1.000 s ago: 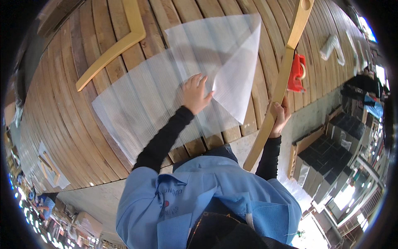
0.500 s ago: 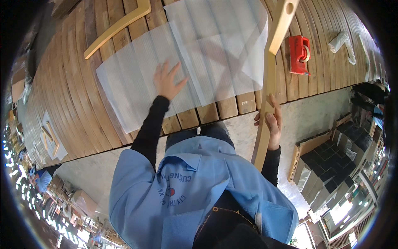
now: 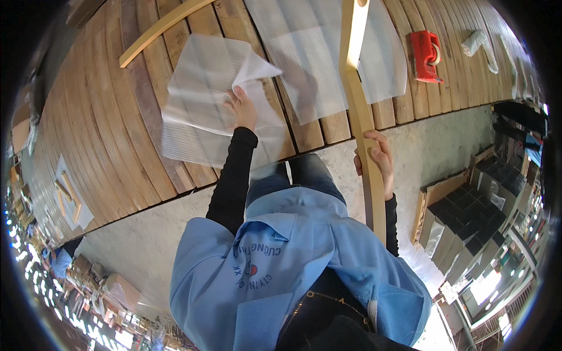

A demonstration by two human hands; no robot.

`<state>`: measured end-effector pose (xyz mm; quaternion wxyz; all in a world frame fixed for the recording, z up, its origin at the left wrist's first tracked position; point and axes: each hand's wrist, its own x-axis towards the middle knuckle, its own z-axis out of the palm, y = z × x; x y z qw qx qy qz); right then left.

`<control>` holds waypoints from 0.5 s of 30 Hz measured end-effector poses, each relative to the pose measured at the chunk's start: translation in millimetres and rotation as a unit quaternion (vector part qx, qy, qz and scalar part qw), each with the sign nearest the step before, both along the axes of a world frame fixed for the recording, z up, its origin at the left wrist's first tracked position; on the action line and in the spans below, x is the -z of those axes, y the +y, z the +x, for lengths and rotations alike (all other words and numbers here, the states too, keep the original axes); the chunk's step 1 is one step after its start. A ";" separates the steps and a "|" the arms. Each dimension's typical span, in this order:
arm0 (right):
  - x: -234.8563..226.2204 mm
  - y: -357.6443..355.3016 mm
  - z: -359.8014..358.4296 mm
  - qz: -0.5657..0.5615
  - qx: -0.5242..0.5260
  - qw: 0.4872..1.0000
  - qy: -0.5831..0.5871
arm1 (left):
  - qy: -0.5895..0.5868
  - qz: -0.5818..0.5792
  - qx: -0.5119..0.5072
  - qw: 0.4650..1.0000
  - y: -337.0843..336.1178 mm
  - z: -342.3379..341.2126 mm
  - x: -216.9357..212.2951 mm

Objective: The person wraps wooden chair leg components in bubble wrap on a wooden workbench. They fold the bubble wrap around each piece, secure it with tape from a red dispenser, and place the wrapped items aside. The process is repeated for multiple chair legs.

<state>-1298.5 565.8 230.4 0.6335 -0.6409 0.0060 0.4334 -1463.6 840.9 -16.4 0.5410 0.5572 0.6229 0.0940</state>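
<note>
My left hand (image 3: 243,110) pinches a thin white translucent foam sheet (image 3: 196,99). The sheet is partly lifted and smeared by motion, with one corner folded over by my fingers. In my right hand (image 3: 379,155), at the near edge of the bench, is a long pale wooden part (image 3: 357,96) with an angled bend and a round hole near its far end. My fingers wrap round its lower length, and its near end reaches back beside my right arm. Beneath its far half, a second foam sheet (image 3: 298,52) lies flat on the slatted wooden bench (image 3: 134,149).
A curved wooden piece (image 3: 164,29) lies at the far left of the bench. To the right stand a red tape dispenser (image 3: 422,57) and a crumpled white wrapping piece (image 3: 481,50). Small wooden parts (image 3: 69,196) rest at the left end. Cartons with dark contents (image 3: 465,216) stand at lower right.
My left hand has closed from spread fingers, pulling one foam sheet leftward off the other and lifting it. The wooden part in my right hand has swung left at its far end.
</note>
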 end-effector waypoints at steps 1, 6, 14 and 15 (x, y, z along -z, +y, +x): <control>0.0 -4.9 -2.0 -0.004 0.010 1.000 0.002 | -0.074 -0.080 -0.037 0.993 2.0 6.8 0.1; -15.6 -44.8 16.4 -0.049 0.028 0.998 0.019 | -0.003 -0.019 0.286 0.958 -37.0 82.9 -81.0; -34.5 -97.6 116.1 -0.169 -0.022 0.984 0.053 | 0.212 0.215 0.384 0.872 -96.0 130.6 -17.1; -37.2 -102.0 129.0 -0.164 -0.046 0.984 0.049 | 0.224 0.191 0.428 0.854 -99.5 126.8 -5.8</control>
